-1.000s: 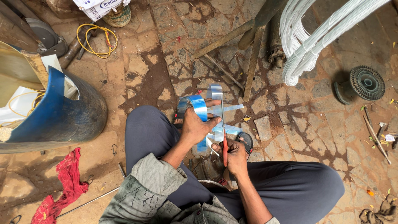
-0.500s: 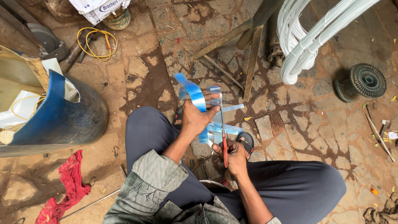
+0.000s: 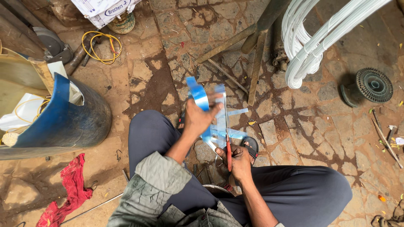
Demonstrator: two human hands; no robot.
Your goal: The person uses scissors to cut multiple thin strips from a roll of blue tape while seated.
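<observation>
Blue-coated thin sheet-metal strip (image 3: 201,98), curled at its far end, held up in mid-scene above the knees, over the cracked stone floor (image 3: 294,130). Left hand (image 3: 198,117) clenched around the strip's middle, fingers (image 3: 214,107) wrapped over the near edge, thumb side hidden. Right hand (image 3: 237,162) closed on the red handles of a pair of metal snips (image 3: 227,138), blades pointing away and lying along the strip's right edge; cannot tell whether the blades bite or only touch. More blue offcuts (image 3: 229,133) on the floor just below the hands, beside a black sandal (image 3: 251,145).

Judged handling: light, springy, thin enough to bend by hand yet holding its curl; the glossy coating looks slick, and cut edges are likely sharp. Best grip looks to be flat across the broad face, away from the fresh edge and close to the cut line so the strip does not flap or twist.

Surroundings: blue plastic drum (image 3: 63,117) cut open, near left, stuffed with white sheet. Red rag (image 3: 69,189) on the floor near left. Yellow wire coil (image 3: 101,46) far left. White wire bundle (image 3: 311,46) hanging far right. Dark ribbed metal disc (image 3: 372,86) at right. Rusty angle-iron bars (image 3: 256,59) far centre.
</observation>
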